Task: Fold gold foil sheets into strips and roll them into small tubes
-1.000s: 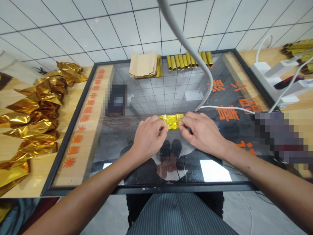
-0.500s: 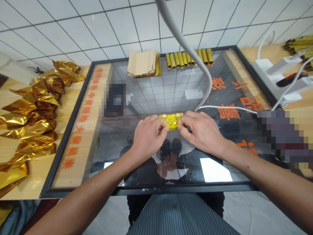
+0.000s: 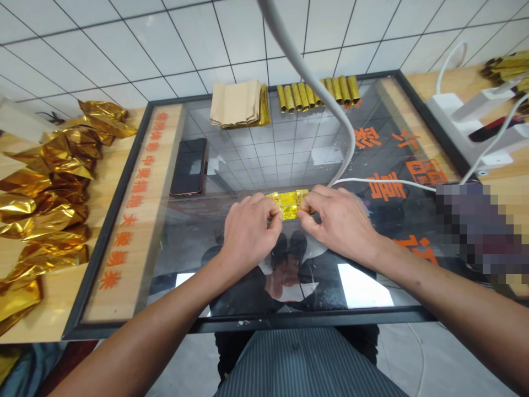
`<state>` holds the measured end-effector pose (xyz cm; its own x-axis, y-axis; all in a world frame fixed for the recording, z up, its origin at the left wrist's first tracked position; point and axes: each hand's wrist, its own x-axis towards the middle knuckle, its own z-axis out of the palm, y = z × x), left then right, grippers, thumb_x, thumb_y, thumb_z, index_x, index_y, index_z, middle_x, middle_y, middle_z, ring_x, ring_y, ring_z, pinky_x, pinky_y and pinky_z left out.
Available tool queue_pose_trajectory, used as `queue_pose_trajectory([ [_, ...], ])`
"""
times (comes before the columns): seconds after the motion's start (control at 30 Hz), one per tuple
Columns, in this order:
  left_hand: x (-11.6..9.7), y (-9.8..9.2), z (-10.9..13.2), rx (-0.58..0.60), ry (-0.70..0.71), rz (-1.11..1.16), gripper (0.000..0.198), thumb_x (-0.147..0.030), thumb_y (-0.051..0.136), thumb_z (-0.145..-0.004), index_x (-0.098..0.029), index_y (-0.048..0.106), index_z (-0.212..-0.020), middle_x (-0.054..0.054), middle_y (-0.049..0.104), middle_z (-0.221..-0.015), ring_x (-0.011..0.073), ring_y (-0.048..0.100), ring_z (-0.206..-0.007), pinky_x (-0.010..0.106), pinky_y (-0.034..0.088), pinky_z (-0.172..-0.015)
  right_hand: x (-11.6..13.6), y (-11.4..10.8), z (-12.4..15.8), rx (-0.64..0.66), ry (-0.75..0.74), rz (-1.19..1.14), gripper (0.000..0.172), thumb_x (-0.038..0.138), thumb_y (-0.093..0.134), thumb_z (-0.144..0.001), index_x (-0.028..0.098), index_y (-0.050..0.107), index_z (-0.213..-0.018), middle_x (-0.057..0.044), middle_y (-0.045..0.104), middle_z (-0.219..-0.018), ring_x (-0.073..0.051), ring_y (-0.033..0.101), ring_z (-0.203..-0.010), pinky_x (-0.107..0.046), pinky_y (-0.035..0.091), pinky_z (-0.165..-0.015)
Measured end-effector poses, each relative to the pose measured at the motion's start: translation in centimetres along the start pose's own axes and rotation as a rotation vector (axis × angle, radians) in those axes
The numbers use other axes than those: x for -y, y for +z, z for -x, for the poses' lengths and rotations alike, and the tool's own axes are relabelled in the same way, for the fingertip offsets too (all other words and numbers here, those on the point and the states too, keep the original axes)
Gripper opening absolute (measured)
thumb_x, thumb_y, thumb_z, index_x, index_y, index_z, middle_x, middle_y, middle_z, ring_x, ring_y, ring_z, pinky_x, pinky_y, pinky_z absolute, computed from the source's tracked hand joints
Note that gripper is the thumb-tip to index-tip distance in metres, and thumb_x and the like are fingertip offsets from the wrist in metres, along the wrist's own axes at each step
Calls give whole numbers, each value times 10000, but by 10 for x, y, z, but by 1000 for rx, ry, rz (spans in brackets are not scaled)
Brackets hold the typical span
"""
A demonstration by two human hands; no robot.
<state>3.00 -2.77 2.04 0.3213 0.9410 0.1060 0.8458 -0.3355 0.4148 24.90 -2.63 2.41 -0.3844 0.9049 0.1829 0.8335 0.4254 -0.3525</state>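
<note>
A small piece of shiny gold foil paper (image 3: 289,205), with folds at both ends, lies on the dark glass panel (image 3: 248,275) in front of me. My left hand (image 3: 254,225) pinches its left end between thumb and fingers. At its right end, my right hand (image 3: 333,218) has closed its fingers in the same way. The fingertips cover the foil's outer edges. Beyond the hands, several rolled gold tubes (image 3: 297,97) stand side by side at the panel's far edge, beside a stack of brown paper (image 3: 235,103) with gold sheets under it.
Crumpled gold foil shapes (image 3: 53,182) line the left side. A phone (image 3: 188,166) rests on the panel. A grey hose (image 3: 314,82) hangs down in front, with a white cable (image 3: 384,181) running right to a power strip (image 3: 450,121). Behind stands a tiled wall (image 3: 185,38).
The view has shifted slightly. Both hands keep their pinch on the gold foil paper, with hardly any movement.
</note>
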Motion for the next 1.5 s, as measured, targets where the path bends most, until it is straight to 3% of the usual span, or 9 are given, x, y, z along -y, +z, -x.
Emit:
queue_pose_trajectory([
  [0.8, 7, -1, 7, -115, -96, 15, 181, -239, 743, -934, -236, 652, -777, 22, 677, -909, 257, 626, -935, 392, 431, -789, -1, -1, -1, 4, 107, -5, 113, 249, 694, -948, 239, 659, -842, -4, 711, -873, -207, 610, -777, -379, 344, -767],
  [1.13, 8, -1, 7, -106, -107, 34, 148, -229, 739, -933, -238, 641, -822, 14, 686, -929, 252, 622, -956, 371, 386, -785, 1, -3, 0, -8, 135, -43, 61, 190, 662, -905, 236, 630, -881, -2, 709, -882, -197, 600, -758, -364, 332, -753],
  [1.5, 10, -3, 8, -78, -98, 99, 149, -119, 726, -929, -243, 662, -878, -18, 675, -932, 226, 599, -946, 363, 338, -799, -5, -6, 1, 19, 120, -130, 124, 131, 642, -907, 247, 642, -952, 10, 729, -934, -186, 621, -747, -374, 362, -777],
])
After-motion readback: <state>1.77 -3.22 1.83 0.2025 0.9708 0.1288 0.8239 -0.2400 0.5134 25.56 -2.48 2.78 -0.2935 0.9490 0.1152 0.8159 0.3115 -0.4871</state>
